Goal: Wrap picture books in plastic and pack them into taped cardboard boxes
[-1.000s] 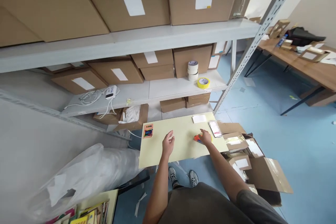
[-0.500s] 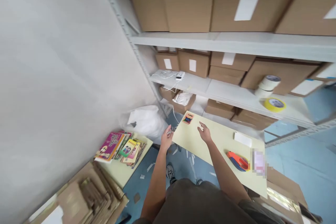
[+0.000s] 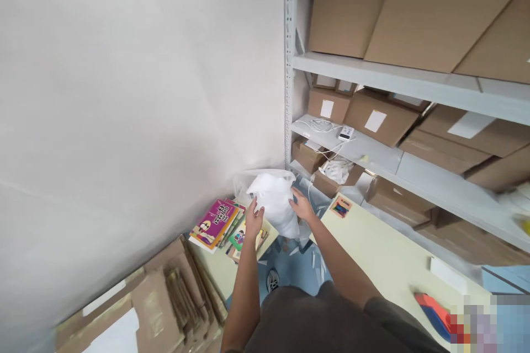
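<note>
Both my hands reach forward toward a stuffed white plastic bag (image 3: 275, 204) at the wall, between two pale tables. My left hand (image 3: 253, 219) is open at the bag's near left side, above the small picture books. My right hand (image 3: 301, 205) is at the bag's right edge, fingers apart; whether it touches the plastic I cannot tell. On the left table lie a purple book (image 3: 216, 223) and a green-and-yellow booklet (image 3: 239, 236), the latter partly behind my left hand and wrist. A small colourful card or pack (image 3: 341, 206) rests on the right table's far corner.
Metal shelving (image 3: 292, 66) with cardboard boxes (image 3: 348, 16) stands behind and to the right. Flattened cardboard (image 3: 157, 309) is stacked at lower left. A white box (image 3: 448, 274) and an orange-and-blue tool (image 3: 433, 311) lie on the right table (image 3: 381, 253). Paper scraps litter the blue floor.
The view has swung left, so the shelves and right table sit further right. My hands have moved from beside the right table's edge to the white bag, both still open.
</note>
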Available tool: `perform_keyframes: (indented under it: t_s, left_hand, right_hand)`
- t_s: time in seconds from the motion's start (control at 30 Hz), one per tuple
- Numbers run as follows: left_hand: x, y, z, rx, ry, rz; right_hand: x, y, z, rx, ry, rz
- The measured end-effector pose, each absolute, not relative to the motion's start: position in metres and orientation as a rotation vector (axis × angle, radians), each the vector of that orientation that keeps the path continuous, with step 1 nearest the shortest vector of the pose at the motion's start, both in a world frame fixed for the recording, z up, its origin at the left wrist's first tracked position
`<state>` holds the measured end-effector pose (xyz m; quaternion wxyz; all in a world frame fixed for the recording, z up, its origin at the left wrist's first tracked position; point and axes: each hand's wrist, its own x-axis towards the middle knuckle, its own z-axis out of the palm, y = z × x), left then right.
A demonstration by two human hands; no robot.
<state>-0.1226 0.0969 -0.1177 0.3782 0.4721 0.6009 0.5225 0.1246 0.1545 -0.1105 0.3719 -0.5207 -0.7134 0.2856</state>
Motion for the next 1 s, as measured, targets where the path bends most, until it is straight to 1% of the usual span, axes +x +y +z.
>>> perform_keyframes:
  t_s: [0.23,0.4,0.47,0.53,0.63,0.73,0.87,0.93,1.0]
  left_hand:
    - [-0.177,0.145,-0.136,1.201,1.49,1.284]
    - [-0.202,0.143,-0.146,1.231,1.51,1.271]
    - [-0.212,0.138,-0.148,1.231,1.527,1.26]
    - [-0.223,0.134,-0.147,1.235,1.549,1.254]
    - [-0.24,0.132,-0.138,1.257,1.6,1.252]
    - [-0.248,0.14,-0.118,1.267,1.635,1.267]
    - [-0.241,0.161,-0.085,1.281,1.564,1.346]
    - [-0.234,0.173,-0.068,1.292,1.518,1.412]
    - [-0.228,0.187,-0.053,1.305,1.495,1.489]
  right_hand:
    - [0.04,0.219,-0.111,-1.52,-1.989,0.726]
    - [-0.009,0.247,-0.112,-1.913,-2.083,0.662]
    - [-0.023,0.256,-0.108,-1.975,-2.128,0.649]
    - [-0.032,0.267,-0.096,-1.937,-2.132,0.592]
    - [-0.037,0.29,-0.059,-1.72,-2.036,0.411]
    - [-0.033,0.314,-0.002,-1.456,-1.902,0.284]
    - [-0.024,0.328,0.073,-1.113,-1.763,0.181]
    - [-0.018,0.323,0.095,-1.02,-1.759,0.161]
    - [-0.008,0.314,0.102,-0.985,-1.796,0.173]
